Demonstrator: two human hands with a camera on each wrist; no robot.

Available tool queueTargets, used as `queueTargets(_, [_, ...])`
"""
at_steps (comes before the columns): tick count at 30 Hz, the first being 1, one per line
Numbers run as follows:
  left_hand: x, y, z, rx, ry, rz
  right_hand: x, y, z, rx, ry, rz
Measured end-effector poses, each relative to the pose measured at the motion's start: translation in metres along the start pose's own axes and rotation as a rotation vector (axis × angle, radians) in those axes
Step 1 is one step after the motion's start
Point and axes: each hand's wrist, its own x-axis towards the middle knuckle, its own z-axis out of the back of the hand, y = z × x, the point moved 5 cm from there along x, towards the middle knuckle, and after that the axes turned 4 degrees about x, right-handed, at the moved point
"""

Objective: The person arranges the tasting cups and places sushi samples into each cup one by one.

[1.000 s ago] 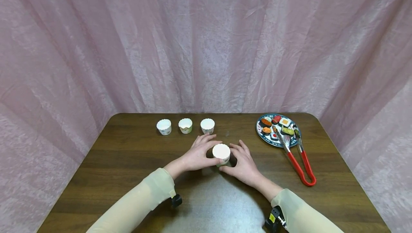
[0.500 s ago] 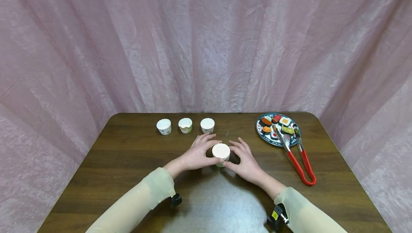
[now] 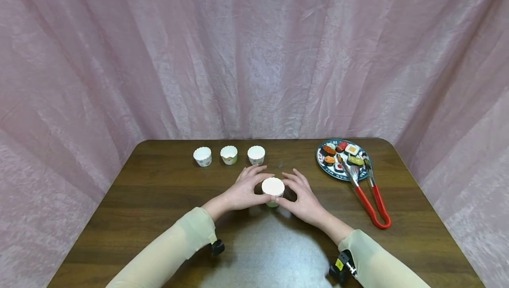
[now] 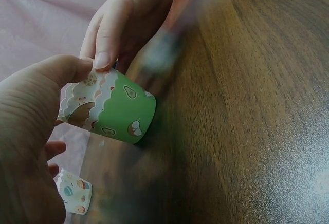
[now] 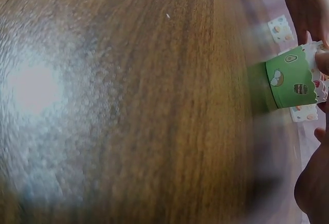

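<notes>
A small stack of nested paper baking cups stands near the middle of the table between both hands. A green cup [image 4: 126,103] printed with avocados is outermost, and a pale patterned cup [image 4: 82,98] with a scalloped rim rises out of it. My left hand [image 3: 247,192] grips the upper part from the left, thumb across the near side. From the right, my right hand [image 3: 301,199] pinches the same upper part, its thumb meeting the left thumb at the front. In the right wrist view the green cup [image 5: 293,77] tapers down toward the tabletop.
Behind the hands, three separate paper cups stand in a row: a left cup [image 3: 203,157], a middle cup [image 3: 229,155] and a right cup [image 3: 256,155]. At the back right, red-handled tongs [image 3: 370,206] lean over a round plate [image 3: 324,167] of toy sushi.
My right thumb has shifted up from low on the stack to the upper cup's front, and the right hand has risen slightly. The left hand has stayed in place.
</notes>
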Motion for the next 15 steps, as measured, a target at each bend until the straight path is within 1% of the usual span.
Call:
queueTargets(5, [0.0007, 0.002, -0.0009, 0.001, -0.008, 0.004, 0.0, 0.0009, 0.0002, 0.003, -0.009, -0.003])
queueTargets(12, [0.0004, -0.0003, 0.0008, -0.003, -0.011, 0.001, 0.0011, -0.0004, -0.0008, -0.015, -0.019, -0.005])
queueTargets(15, [0.0003, -0.0002, 0.0014, 0.002, -0.013, 0.009, 0.0013, -0.0014, -0.0016, -0.028, -0.021, -0.012])
